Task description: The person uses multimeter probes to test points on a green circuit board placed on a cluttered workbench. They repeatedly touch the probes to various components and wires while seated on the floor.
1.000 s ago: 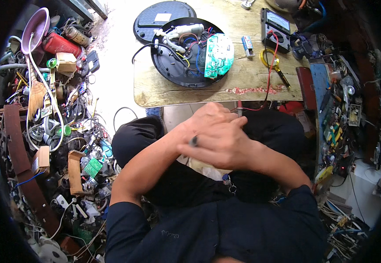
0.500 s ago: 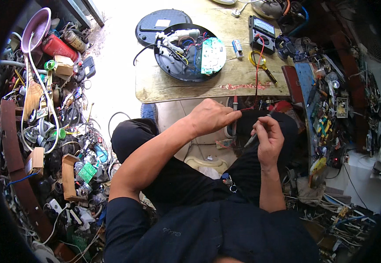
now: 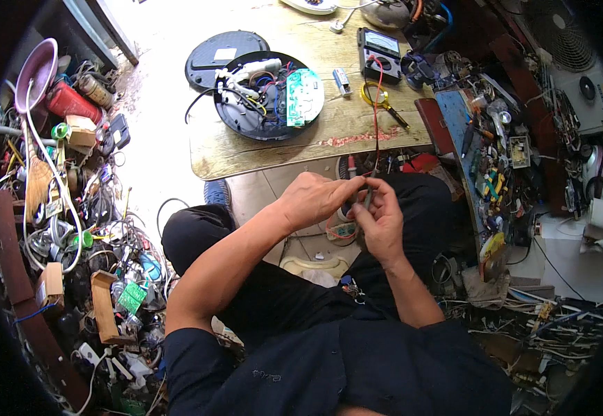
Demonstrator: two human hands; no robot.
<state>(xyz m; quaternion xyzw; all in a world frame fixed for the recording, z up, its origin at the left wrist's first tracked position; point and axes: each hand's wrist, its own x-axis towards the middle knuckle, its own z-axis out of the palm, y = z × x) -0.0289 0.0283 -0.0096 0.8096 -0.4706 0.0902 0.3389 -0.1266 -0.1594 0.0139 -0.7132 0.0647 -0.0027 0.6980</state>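
- Probe, thin and dark, sits pinched between both my hands, just above my lap.
- My left hand is curled nearly shut on its upper end; my right hand pinches it lower, fingers half closed.
- Red lead runs away from my fingers to the multimeter on the wooden table; I'd keep it slack.

Bright daylight from above; floor perhaps overexposed; dark, warped fisheye rim.

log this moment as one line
left hand: pinching red lead | right hand: holding thin probe | meter on table
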